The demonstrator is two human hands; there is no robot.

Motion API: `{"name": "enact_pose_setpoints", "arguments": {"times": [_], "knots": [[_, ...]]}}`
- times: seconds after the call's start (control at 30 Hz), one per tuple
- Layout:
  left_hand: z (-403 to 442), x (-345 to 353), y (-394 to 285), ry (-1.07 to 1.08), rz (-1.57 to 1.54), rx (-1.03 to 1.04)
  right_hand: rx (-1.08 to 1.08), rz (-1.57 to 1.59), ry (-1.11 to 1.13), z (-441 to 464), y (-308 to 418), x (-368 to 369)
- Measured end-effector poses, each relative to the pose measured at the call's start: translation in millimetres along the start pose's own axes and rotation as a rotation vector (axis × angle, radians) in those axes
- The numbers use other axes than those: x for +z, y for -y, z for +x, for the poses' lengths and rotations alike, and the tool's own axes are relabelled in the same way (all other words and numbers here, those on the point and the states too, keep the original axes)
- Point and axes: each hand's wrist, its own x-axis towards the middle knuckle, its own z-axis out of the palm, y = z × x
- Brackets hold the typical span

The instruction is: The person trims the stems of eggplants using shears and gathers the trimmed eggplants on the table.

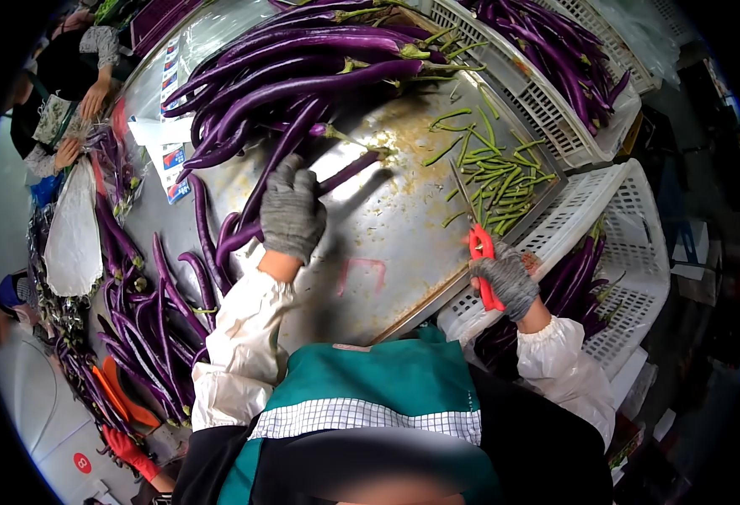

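Note:
My left hand point(292, 210), in a grey glove, is closed over a long purple eggplant point(349, 171) on the metal table point(362, 295); its fingertips are partly hidden. In my right hand point(509, 284), also gloved in grey, are red-handled scissors point(482, 265), their blades pointing up and away over the cut green stems point(500, 181). A big pile of eggplants point(303, 76) lies beyond my left hand. More eggplants point(147, 337) are spread at the left, some close to my left forearm.
White crates point(639, 252) holding eggplants stand along the right side and back right. At the far left a co-worker's hands point(94, 99) are by bagged eggplants. A red-gloved hand point(126, 450) of another person shows at lower left, near an orange object point(122, 396).

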Motion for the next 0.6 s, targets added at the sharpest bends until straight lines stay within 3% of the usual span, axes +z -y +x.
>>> {"name": "enact_pose_setpoints", "arguments": {"times": [0.07,0.17,0.27,0.33,0.4,0.47,0.53,0.6], "knots": [[12.5,8.5,13.9,0.031,0.219,-0.063,0.061,0.218,0.088,-1.6,-0.1,-6.3],[23.8,24.5,34.0,-0.027,0.41,-0.007,0.057,0.238,0.143,-4.2,-5.8,-5.7],[35.8,26.0,47.7,0.064,0.424,0.021,0.021,0.254,0.162,-9.9,-5.1,-1.1],[39.0,39.7,67.6,0.095,0.254,0.082,0.0,0.203,0.176,-10.2,-6.6,0.4],[48.6,37.1,69.0,0.104,0.336,0.099,0.013,0.248,0.179,-10.7,-6.9,5.2],[62.3,34.3,67.2,0.105,0.149,-0.08,-0.003,0.203,0.172,-9.3,-8.3,9.1],[75.6,32.6,60.7,0.117,0.138,-0.067,-0.013,0.201,0.177,-9.0,-9.9,11.3],[84.4,28.7,48.0,0.258,0.154,-0.438,-0.023,0.195,0.187,-8.2,-11.4,10.8]]}}
